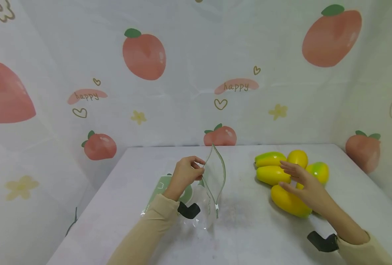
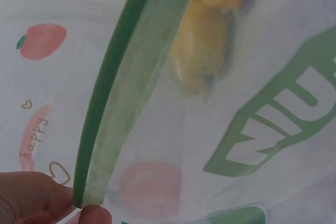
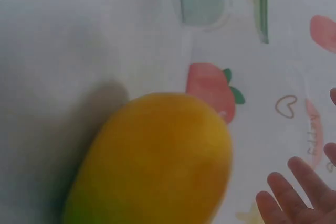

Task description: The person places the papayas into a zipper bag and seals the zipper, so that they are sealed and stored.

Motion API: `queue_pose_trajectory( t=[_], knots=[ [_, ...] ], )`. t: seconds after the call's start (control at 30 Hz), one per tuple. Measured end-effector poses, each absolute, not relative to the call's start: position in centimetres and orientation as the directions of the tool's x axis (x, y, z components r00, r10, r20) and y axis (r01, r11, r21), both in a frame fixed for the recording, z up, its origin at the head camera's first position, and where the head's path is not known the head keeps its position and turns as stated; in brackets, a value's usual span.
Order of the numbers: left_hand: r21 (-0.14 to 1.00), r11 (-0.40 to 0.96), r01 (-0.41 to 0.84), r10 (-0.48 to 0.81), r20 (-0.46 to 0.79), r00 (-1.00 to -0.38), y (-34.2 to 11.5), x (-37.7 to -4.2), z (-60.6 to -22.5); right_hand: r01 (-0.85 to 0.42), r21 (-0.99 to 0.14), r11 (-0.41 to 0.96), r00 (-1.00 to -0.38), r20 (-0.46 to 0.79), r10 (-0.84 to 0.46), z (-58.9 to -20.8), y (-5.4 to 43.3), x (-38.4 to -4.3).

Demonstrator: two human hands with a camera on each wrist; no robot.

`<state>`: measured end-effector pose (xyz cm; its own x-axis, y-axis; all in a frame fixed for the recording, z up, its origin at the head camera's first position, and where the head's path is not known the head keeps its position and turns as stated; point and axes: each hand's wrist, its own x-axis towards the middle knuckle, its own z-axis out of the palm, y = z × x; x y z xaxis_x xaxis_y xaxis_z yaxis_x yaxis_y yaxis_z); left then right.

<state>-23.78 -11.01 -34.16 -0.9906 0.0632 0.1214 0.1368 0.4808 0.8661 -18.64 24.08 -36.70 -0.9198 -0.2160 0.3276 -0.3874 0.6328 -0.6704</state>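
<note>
My left hand [image 1: 186,173] pinches the rim of a clear zip bag [image 2: 142,93] with a green zip edge and a printed green label. In the head view the bag's mouth gapes and a white slider shows at its lower end. Over a group of yellow-green mangoes [image 1: 290,201] at the right, my right hand [image 1: 307,186] is held with fingers extended, gripping nothing. The right wrist view shows one mango [image 3: 157,156] large and near, with the right fingers [image 3: 286,192] apart from it. Whether the right hand touches any mango cannot be told from the head view.
The white table [image 1: 249,239] bears the bag and the mangoes. Behind it hangs a white cloth [image 1: 182,110] printed with peaches, hearts and the word happy. Black bands [image 1: 188,210] sit at both wrists, by the beige sleeves.
</note>
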Motion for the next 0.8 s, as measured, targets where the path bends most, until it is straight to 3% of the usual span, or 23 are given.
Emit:
queue_pose_trajectory(
  t=[0.6, 0.8],
  knots=[
    [0.853, 0.505, 0.129, 0.069, 0.110, -0.992, -11.0, -24.0, -34.4, -0.314, -0.604, 0.732, -0.949, 0.169, -0.267, -39.4, 24.9, -17.5],
    [0.859, 0.495, 0.131, 0.075, 0.108, -0.991, -11.0, -24.0, -34.3, -0.366, -0.589, 0.720, -0.930, 0.200, -0.309, -39.8, 24.8, -17.6]
  ],
)
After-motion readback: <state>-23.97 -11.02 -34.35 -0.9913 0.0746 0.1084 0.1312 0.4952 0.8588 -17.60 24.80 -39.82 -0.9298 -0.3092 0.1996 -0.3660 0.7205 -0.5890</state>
